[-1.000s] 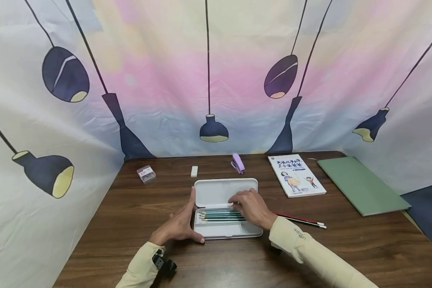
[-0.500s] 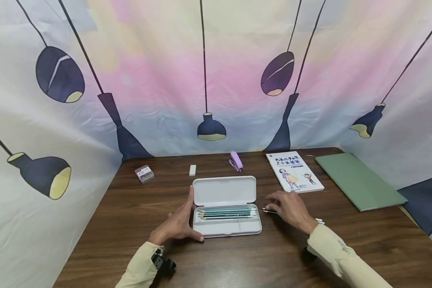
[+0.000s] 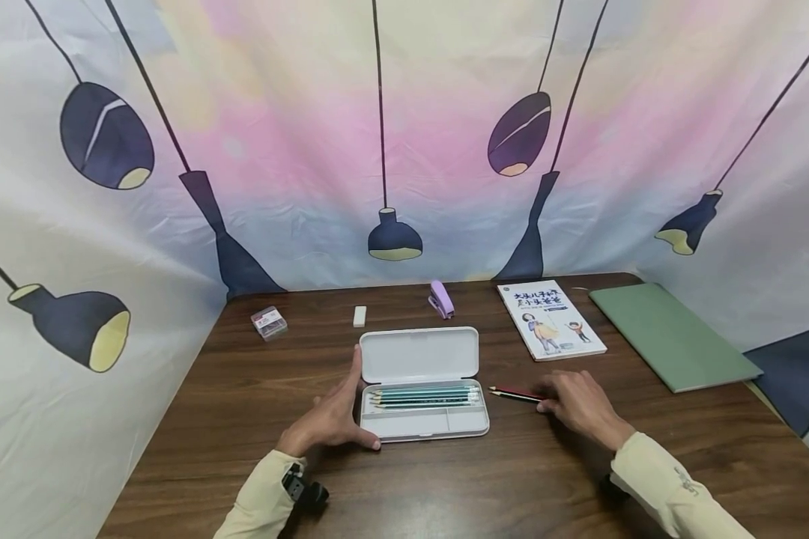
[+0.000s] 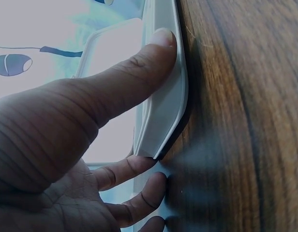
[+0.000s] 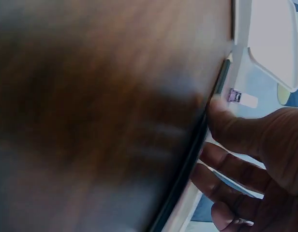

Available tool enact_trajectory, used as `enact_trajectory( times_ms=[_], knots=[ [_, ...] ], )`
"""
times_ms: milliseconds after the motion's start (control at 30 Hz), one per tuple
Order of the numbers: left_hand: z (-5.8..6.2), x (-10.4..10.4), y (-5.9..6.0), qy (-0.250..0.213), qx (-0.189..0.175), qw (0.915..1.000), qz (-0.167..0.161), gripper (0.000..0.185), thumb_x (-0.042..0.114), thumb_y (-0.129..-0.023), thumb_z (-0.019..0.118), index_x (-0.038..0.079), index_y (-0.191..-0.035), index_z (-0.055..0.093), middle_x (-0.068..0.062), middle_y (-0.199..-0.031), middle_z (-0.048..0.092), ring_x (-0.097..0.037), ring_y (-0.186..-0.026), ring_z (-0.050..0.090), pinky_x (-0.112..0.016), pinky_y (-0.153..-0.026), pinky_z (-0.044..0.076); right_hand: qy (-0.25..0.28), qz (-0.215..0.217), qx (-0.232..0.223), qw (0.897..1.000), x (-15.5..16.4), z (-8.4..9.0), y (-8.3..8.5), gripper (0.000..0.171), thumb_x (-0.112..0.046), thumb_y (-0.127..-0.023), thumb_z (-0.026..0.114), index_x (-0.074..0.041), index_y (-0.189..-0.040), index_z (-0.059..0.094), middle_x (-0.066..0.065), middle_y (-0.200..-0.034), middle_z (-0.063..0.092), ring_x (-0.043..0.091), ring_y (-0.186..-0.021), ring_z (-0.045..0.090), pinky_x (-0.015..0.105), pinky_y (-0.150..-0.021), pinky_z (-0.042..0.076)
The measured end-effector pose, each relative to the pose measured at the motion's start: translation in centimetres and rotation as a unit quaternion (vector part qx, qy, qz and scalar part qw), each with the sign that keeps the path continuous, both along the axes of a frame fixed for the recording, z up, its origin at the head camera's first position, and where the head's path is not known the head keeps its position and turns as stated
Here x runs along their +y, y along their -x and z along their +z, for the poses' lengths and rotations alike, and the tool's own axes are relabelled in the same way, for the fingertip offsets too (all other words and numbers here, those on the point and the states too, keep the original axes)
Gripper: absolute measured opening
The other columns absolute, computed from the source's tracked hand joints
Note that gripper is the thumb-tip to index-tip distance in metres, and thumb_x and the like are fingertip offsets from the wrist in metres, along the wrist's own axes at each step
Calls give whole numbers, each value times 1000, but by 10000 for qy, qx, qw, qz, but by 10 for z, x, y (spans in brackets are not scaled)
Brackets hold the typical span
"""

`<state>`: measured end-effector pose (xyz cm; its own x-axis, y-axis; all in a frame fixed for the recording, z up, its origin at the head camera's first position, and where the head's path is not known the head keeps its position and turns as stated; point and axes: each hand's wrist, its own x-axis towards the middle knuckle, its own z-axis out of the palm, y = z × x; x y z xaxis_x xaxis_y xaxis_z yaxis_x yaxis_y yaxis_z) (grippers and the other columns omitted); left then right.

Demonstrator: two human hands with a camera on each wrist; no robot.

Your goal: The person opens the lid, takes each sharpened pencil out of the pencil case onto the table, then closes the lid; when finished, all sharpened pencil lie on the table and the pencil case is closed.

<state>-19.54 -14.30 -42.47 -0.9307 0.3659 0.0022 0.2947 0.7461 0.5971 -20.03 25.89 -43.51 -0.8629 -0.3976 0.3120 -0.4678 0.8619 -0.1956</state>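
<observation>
Extends both arms forward from the lower edge of the head view, clad in a pale yellow left sleeve [image 3: 252, 498] and a matching right sleeve [image 3: 674, 486], each reaching to the wrist. Holds the left hand [image 3: 326, 419] on edge, with the left thumb [image 4: 115, 87] splayed nearly straight toward the body, well apart from the gently bent left fingers [image 4: 117, 175]. Angles the right hand [image 3: 583, 404] inward, back uppermost, with the right fingers [image 5: 238, 171] loosely bent near the right thumb [image 5: 233, 128], too indistinctly to show any firm pinch.
</observation>
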Motion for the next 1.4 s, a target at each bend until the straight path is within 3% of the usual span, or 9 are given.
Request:
enact_trajectory(
  times_ms=[433, 533, 667, 900, 1133, 1400],
  knots=[
    [0, 1, -1, 25, 27, 10000, -37, 147, 43, -46, 88, 19, -143, -20, -5, -111, 53, -27, -115, 44, -78, -79, 12, -276, 69, 42, 9996, 9, -6, -6, 17, -3, -70, 75, -11, -77, 62, -3, -73, 52, 11, -61, 48, 33, -56, 43],
    [-1, 1, -1, 21, -25, 10000, -29, 147, 43, -46, 88, 19, -143, -19, -4, -111, 53, -27, -114, 44, -79, -78, 11, -234, 88, 68, 9997, 10, -6, -8, 17, -3, -70, 75, -12, -75, 61, -3, -73, 53, 12, -61, 50, 32, -55, 44],
    [-1, 1, -1, 32, -60, 10000, 5, 147, 43, -46, 88, 18, -143, -19, -4, -111, 53, -27, -115, 44, -78, -79, 11, -180, 89, 150, 9997, 12, -1, -9, 17, -1, -70, 74, -12, -74, 61, -4, -70, 54, 10, -59, 51, 31, -54, 43],
    [0, 1, 0, 16, -77, 10000, 56, 147, 43, -46, 88, 20, -143, -19, -5, -113, 52, -27, -118, 41, -79, -79, 8, 44, 24, 304, 9995, 12, 11, -5, 23, -1, -74, 71, -16, -67, 55, -9, -60, 45, 7, -51, 36, 26, -48, 33],
    [0, 0, 0, 84, -57, 9999, 67, 147, 45, -45, 88, 22, -143, -20, -3, -111, 52, -27, -116, 43, -78, -80, 8, 469, 47, 77, 9989, -12, 22, 5, 7, -8, -80, 68, -13, -84, 65, -9, -70, 57, 7, -59, 48, 32, -55, 41],
    [-1, 0, -1, 42, -16, 10000, 11, 147, 45, -46, 87, 23, -142, -21, -2, -111, 52, -26, -116, 42, -78, -80, 7, 755, 723, 764, 9916, -56, 33, 20, 15, -7, -78, 71, -14, -91, 69, -7, -78, 64, 6, -64, 55, 29, -56, 44]
  ],
)
